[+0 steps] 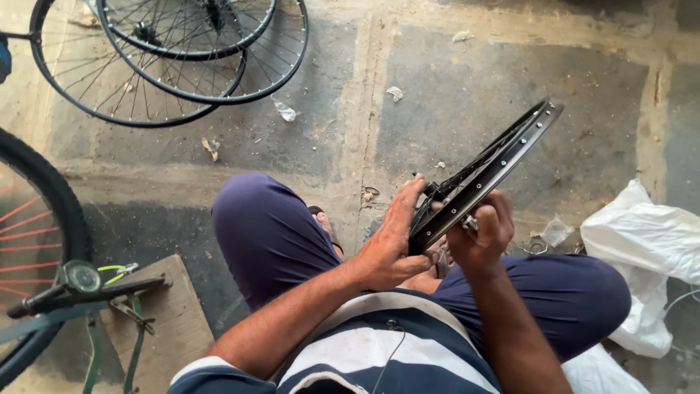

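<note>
Head view showed a person sitting on the concrete floor with knees spread, in dark blue trousers and a striped shirt. The left hand was flat and mostly open, its fingers stretched up along the near side of a black wheel rim, with the fingertips close to the hub. The right hand was curled closed around the lower edge of the same rim, and something small and metallic showed between its fingers; I could not tell what it was. The rim stood tilted on its edge above the lap, between the two knees, and its upper end pointed away to the right.

One rim was in the hands. Two more spoked wheels lay on the floor at the top left, overlapping each other, well apart from the person. One bicycle wheel with red spokes stood at the left edge, and a wooden board lay just beside the left knee. One white plastic bag lay near the right knee. Several scraps of paper were scattered on the floor. Most open floor was straight ahead, beyond the rim.
</note>
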`<state>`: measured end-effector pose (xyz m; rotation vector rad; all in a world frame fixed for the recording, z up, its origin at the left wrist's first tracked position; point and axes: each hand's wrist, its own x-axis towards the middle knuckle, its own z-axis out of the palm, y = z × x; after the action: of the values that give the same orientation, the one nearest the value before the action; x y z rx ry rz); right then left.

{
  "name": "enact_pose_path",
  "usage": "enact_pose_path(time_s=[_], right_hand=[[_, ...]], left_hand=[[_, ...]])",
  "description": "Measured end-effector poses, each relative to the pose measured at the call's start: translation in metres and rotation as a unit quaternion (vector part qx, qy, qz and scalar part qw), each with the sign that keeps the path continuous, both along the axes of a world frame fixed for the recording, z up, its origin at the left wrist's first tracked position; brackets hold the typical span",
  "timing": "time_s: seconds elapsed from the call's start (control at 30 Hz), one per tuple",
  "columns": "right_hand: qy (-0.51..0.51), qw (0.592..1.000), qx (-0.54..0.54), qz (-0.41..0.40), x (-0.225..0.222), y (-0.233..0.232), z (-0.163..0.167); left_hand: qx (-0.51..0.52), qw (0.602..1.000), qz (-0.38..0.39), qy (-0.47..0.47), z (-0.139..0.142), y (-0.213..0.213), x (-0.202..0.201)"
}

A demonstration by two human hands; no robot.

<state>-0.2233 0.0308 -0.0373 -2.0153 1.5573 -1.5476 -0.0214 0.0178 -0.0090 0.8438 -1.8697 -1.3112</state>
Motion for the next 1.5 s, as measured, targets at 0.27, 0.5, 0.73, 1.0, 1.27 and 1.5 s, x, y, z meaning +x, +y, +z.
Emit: enact_pose_path(time_s=[0.27,0.5,0.73,1.0,1.27,1.5], right_hand=[[-0.33,0.867,0.328,0.175,-0.037,0.003,0.005],[0.043,0.994,0.089,0.043,0.0,-0.016,0.047],[-0.007,0.999,0.035,-0.018,0.005,0.0,0.011],[-0.442,0.863,0.201,0.136,-0.035,0.002,-0.04],[-0.402,0.892,0.176,0.105,-0.034,0.024,-0.016],[-0.483,0.796,0.301,0.205,-0.016,0.007,0.005]], left_hand=[[0.022,1.0,-0.012,0.001,0.003,0.0,0.002],[0.032,0.999,0.005,0.009,-0.002,0.0,0.001],[0.025,1.0,-0.018,0.005,0.009,-0.013,0.0],[0.072,0.994,-0.084,-0.021,0.052,-0.097,-0.061],[-0.06,0.995,-0.041,0.067,0.034,-0.024,-0.008],[-0.008,0.998,-0.01,0.057,0.011,-0.003,0.003]])
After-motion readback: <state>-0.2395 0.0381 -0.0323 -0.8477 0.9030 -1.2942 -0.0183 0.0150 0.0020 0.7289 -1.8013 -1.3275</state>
